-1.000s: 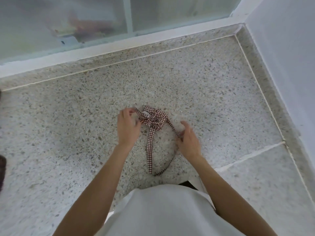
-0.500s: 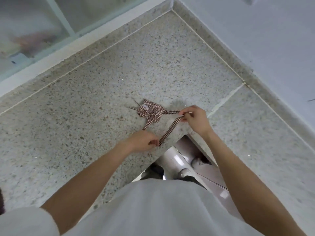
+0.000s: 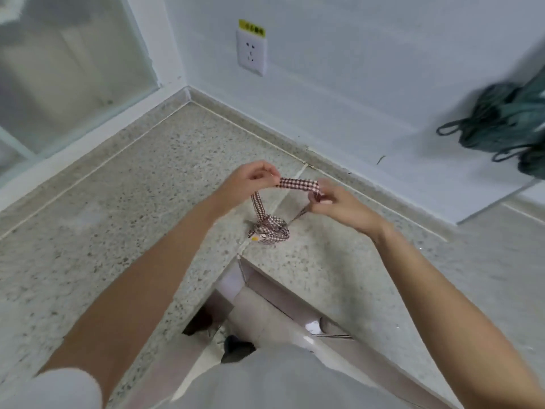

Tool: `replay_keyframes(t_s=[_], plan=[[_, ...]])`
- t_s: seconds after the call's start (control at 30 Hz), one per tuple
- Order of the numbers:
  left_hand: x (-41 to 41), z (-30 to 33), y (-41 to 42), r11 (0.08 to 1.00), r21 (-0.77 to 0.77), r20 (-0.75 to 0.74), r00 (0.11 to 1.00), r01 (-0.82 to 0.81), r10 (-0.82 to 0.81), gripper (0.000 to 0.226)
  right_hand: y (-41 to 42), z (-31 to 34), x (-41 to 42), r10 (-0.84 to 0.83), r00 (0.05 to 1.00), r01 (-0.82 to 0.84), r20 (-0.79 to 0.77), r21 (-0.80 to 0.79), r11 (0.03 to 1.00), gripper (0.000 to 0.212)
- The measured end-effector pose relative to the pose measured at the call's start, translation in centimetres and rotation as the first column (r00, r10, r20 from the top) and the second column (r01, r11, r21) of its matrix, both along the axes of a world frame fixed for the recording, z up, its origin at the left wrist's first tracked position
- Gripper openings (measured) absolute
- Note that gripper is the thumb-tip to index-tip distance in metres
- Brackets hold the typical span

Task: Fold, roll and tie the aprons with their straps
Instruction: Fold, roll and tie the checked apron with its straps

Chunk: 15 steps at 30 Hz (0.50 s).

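1. I see the rolled apron lying on the counter, near its front edge, on a seam that runs back toward the wall.
2. The strap rises from the roll and spans between my two hands above it.
3. My left hand pinches the strap's left end; my right hand pinches its right end, both behind the roll, toward the counter's back edge.
4. A socket sits on the wall behind the counter.
5. A bundle of cloth lies near the counter's far right, against the wall.
6. A window stands behind the counter's left back edge.
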<state>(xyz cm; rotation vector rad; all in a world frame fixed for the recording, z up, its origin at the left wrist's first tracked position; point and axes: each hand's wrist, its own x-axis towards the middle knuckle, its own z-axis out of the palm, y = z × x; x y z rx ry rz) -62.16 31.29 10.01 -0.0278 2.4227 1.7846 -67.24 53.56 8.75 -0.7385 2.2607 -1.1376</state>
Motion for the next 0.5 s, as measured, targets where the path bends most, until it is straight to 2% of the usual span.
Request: replay_keyframes(t_s=[0.1, 0.17, 0.23, 0.37, 0.5], plan=[[-2.4, 3.1, 3.9, 0.986, -0.108, -0.062, 0.989, 0.125, -0.132, 0.032, 3.3, 5.1, -1.2, -0.126, 0.991, 0.133, 0.044, -0.232, 0.964, 0.023], [-4.0, 5.1, 6.4, 0.975, -0.147, -0.141, 0.972, 0.168, -0.188, 0.039, 5.4, 7.6, -1.7, -0.144, 0.990, 0.139, 0.002, -0.274, 0.952, 0.024], [-6.1, 7.4, 9.3, 0.976, -0.176, -0.262, 0.949, 0.131, -0.174, 0.034, 7.8, 9.9, -2.4, -0.192, 0.981, 0.176, -0.017, -0.329, 0.928, 0.023], [-9.5, 12.4, 14.7, 0.994, -0.084, -0.433, 0.896, 0.064, -0.094, 0.022, 12.3, 14.7, -4.1, -0.302, 0.947, 0.244, -0.112, -0.365, 0.898, 0.015], [-11.9, 16.0, 19.0, 0.991, 0.076, -0.467, 0.882, 0.113, -0.064, 0.025, 15.3, 18.9, -5.5, -0.433, 0.867, 0.319, -0.246, -0.393, 0.862, 0.017]])
